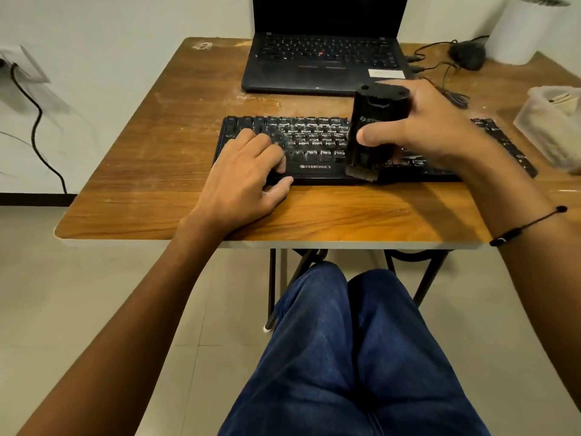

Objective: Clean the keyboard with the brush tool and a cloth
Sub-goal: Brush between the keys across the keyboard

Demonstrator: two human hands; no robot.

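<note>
The right hand (440,127) grips the brush tool (375,127); the left hand (248,171), fingers relaxed, steadies the keyboard (314,166), which may slide under hard strokes.

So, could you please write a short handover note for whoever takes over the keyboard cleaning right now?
Right hand: grips the brush tool upright, bristles down on the keyboard at its front edge, near the middle.
Left hand: rests flat on the keyboard's left end, steadying it.
Keyboard lies on the wooden table, in front of the laptop.
Done: brushing is under way; how much is covered cannot be told.
Left: finish brushing, then wipe. No cloth is in view.
</note>
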